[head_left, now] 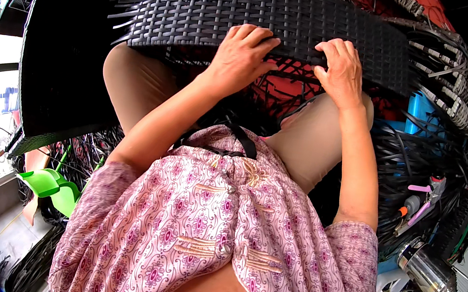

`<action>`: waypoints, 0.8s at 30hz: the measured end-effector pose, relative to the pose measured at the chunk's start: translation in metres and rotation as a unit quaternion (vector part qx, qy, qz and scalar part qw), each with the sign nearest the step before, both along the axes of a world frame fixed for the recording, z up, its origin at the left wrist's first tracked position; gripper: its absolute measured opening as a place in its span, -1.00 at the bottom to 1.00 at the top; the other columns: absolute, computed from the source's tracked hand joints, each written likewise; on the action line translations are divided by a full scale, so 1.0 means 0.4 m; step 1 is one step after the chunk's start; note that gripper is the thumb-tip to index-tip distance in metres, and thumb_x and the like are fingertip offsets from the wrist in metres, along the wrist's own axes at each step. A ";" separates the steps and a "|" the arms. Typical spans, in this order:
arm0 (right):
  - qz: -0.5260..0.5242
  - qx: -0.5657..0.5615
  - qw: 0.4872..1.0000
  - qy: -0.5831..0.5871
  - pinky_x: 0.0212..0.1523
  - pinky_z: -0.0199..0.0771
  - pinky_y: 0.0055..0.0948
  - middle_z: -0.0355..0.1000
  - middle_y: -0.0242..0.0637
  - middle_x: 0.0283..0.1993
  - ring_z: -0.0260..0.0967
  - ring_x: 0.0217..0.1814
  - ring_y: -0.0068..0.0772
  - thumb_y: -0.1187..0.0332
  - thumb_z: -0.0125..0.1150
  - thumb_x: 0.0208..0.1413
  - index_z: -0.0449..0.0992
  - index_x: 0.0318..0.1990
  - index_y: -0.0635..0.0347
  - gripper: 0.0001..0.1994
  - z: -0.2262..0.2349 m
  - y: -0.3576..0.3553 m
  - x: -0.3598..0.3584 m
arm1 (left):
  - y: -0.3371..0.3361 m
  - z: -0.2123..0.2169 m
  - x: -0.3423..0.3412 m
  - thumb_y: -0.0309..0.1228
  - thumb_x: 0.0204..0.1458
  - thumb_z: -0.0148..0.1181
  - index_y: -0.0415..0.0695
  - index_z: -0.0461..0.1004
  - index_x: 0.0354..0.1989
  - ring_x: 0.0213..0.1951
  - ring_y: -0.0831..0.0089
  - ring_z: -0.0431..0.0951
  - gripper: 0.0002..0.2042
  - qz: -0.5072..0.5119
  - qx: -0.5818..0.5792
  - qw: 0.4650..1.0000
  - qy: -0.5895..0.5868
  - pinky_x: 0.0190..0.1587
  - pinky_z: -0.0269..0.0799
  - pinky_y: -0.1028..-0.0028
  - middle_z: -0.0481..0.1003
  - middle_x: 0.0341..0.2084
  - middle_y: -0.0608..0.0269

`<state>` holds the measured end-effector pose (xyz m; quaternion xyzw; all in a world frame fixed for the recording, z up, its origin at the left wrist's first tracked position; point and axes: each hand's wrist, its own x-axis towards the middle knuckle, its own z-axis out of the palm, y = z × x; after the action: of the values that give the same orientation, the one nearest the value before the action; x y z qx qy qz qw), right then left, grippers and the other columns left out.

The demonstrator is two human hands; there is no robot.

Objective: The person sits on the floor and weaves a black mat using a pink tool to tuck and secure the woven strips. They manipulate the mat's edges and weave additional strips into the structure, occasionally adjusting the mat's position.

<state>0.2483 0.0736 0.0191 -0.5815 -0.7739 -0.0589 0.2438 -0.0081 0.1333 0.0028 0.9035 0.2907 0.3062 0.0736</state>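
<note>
Head view: curving the bare left hand (pixel 243 55) over the near edge of a wide black panel of woven flat strips (pixel 207 8), and there, farther right, bending the bare right hand (pixel 342 71) over it too! Parting both thumbs from forefingers; truly gripping? Cannot tell. Stretching crosswise at the beige-trousered knees (pixel 137 77), loose ends bristling leftward.

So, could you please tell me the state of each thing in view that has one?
Woven panel: loose strip ends along its left side
Left grip: fingers bent at the panel's near edge
Right grip: fingers bent at the panel's near edge
Black strips at right: loose, tangled
Pink-handled tool: handles spread apart
Shiny metal cylinder: cannot tell whether upright
</note>
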 end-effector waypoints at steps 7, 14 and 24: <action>-0.015 0.058 0.998 -0.012 -0.02 0.48 -0.20 0.40 -0.32 -0.22 0.38 -0.11 -0.18 0.59 0.31 -0.22 0.51 -0.19 0.11 -0.66 -0.027 -0.014 -0.008 | 0.023 -0.044 0.035 -0.30 0.01 0.39 -0.08 0.59 -0.08 -0.15 0.24 0.46 -0.69 -0.009 0.046 0.999 0.005 -0.05 0.39 0.30 0.46 -0.23 0.29; 0.001 -0.015 1.000 -0.006 0.10 0.41 -0.17 0.42 -0.29 -0.09 0.39 0.02 -0.16 0.52 0.42 -0.13 0.49 -0.05 0.10 -0.58 0.024 -0.014 -0.105 | 0.016 -0.071 0.039 -0.39 -0.09 0.42 -0.08 0.62 -0.18 -0.27 0.31 0.46 -0.74 -0.021 0.091 0.991 -0.097 -0.16 0.40 0.34 0.44 -0.33 0.34; 0.016 0.052 0.998 -0.026 -0.09 0.47 -0.17 0.39 -0.26 -0.25 0.41 -0.16 -0.13 0.55 0.36 -0.07 0.46 -0.23 0.11 -0.75 -0.030 0.007 -0.137 | 0.019 -0.082 0.036 -0.40 -0.10 0.34 -0.06 0.57 -0.14 -0.20 0.28 0.44 -0.71 -0.008 0.072 0.995 -0.064 -0.10 0.36 0.30 0.42 -0.31 0.30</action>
<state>0.1936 0.0765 0.0072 -0.5543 -0.7849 -0.1101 0.2542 0.0062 0.1409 -0.0299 0.8875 0.2548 0.3829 0.0290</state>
